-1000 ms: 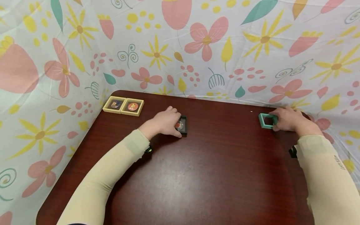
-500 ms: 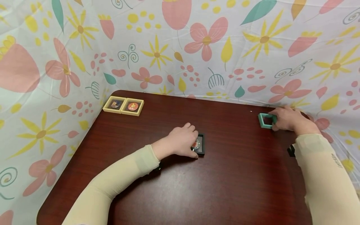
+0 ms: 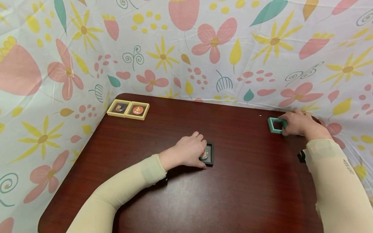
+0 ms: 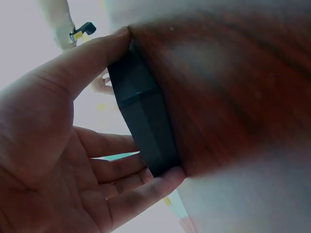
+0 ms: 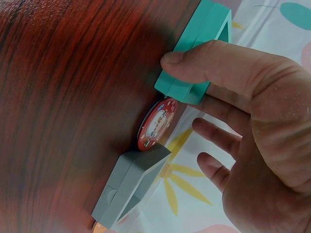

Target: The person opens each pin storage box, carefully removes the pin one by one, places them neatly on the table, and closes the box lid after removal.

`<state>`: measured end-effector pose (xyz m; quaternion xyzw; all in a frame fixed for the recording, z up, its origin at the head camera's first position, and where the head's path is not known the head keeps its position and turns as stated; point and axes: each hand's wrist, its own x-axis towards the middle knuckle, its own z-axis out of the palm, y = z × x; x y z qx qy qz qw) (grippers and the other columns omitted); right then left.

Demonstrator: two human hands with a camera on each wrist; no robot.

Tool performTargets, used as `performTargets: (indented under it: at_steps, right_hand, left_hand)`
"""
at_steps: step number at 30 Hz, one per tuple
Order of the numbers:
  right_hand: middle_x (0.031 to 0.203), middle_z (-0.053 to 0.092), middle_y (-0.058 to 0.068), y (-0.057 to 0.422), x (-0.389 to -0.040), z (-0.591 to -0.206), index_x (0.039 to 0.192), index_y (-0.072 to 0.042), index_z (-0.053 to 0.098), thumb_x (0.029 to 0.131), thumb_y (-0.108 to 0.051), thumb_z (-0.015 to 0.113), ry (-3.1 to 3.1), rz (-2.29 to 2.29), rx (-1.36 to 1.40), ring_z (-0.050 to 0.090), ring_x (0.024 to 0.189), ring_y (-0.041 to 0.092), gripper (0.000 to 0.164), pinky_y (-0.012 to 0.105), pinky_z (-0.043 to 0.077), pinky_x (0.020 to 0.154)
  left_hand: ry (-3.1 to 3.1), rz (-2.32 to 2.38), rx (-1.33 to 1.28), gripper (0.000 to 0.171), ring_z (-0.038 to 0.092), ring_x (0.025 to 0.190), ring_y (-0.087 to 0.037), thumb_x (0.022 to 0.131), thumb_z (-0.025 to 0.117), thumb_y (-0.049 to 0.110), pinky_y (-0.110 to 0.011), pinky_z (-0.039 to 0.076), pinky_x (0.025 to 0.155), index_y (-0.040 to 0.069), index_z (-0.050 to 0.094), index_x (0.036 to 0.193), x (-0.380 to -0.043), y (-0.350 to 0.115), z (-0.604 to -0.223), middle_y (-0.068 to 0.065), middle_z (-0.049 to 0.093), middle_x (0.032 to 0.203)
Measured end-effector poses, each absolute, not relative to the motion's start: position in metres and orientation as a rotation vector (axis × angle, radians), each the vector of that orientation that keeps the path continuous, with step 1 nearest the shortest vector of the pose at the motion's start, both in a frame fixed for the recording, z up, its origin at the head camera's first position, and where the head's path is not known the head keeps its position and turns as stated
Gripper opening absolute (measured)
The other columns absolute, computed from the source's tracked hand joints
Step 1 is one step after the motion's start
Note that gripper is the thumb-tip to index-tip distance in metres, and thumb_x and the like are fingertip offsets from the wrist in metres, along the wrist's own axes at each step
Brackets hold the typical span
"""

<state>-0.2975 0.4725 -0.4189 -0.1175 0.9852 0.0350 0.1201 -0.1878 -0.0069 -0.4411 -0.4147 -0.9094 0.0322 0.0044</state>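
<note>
My left hand (image 3: 190, 151) grips a black square display frame (image 3: 211, 155) by two opposite edges, near the middle of the table. A round badge (image 3: 205, 154) sits inside this frame, partly hidden by the fingers. In the left wrist view, the thumb and fingertips span the black frame (image 4: 148, 121), which lies close over the tabletop. Far to the right, my right hand (image 3: 297, 123) pinches a teal square frame (image 3: 271, 126) at its near side. The right wrist view shows the thumb pressed on the outer wall of the teal frame (image 5: 182, 86).
Two yellow frames (image 3: 136, 117) with round badges stand side by side at the table's back left corner. Near the right hand, a red round badge (image 5: 156, 125) and a grey frame (image 5: 121, 182) lie on the table (image 5: 63, 97). A flowered curtain (image 3: 180, 48) borders the table.
My left hand has brought the black frame rightward and closer to me, most of it in the first half second. The right hand stays in place on the teal frame.
</note>
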Motion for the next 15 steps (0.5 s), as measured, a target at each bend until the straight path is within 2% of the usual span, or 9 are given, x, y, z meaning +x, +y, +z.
performTargets:
  at_steps: [4,7,11,15]
  right_hand:
    - [0.134,0.047,0.027,0.474,-0.298,-0.422,0.133,-0.005,0.056,0.067,-0.031,0.079,2.885,0.092,-0.344,0.028,0.122,0.049,0.075,0.072,0.026,0.088]
    - [0.133,0.047,0.026,0.474,-0.298,-0.423,0.133,-0.005,0.056,0.066,-0.031,0.08,2.889,0.076,-0.336,0.029,0.121,0.049,0.076,0.072,0.026,0.088]
    - [0.133,0.047,0.027,0.475,-0.3,-0.425,0.133,-0.004,0.055,0.066,-0.032,0.08,2.895,0.052,-0.323,0.028,0.122,0.05,0.076,0.072,0.025,0.089]
    - [0.135,0.045,0.028,0.476,-0.3,-0.425,0.135,-0.003,0.053,0.066,-0.031,0.08,2.887,0.018,-0.309,0.026,0.123,0.051,0.079,0.071,0.023,0.09]
  left_hand:
    - [-2.851,0.075,-1.32,0.07,0.037,0.09,-0.016,0.066,0.067,0.082,-0.025,0.04,0.051,0.02,0.056,0.098,-0.187,-0.009,-0.441,0.005,0.046,0.093]
    - [-2.871,0.077,-1.33,0.082,0.038,0.091,-0.017,0.066,0.067,0.082,-0.026,0.041,0.054,0.016,0.059,0.114,-0.186,-0.011,-0.44,0.003,0.048,0.098]
    - [-2.884,0.098,-1.344,0.096,0.042,0.097,-0.018,0.068,0.068,0.08,-0.027,0.045,0.061,0.011,0.054,0.134,-0.186,-0.014,-0.438,0.0,0.053,0.11]
    - [-2.899,0.09,-1.364,0.103,0.042,0.105,-0.019,0.071,0.067,0.078,-0.028,0.047,0.067,0.009,0.047,0.144,-0.187,-0.018,-0.439,-0.003,0.052,0.122]
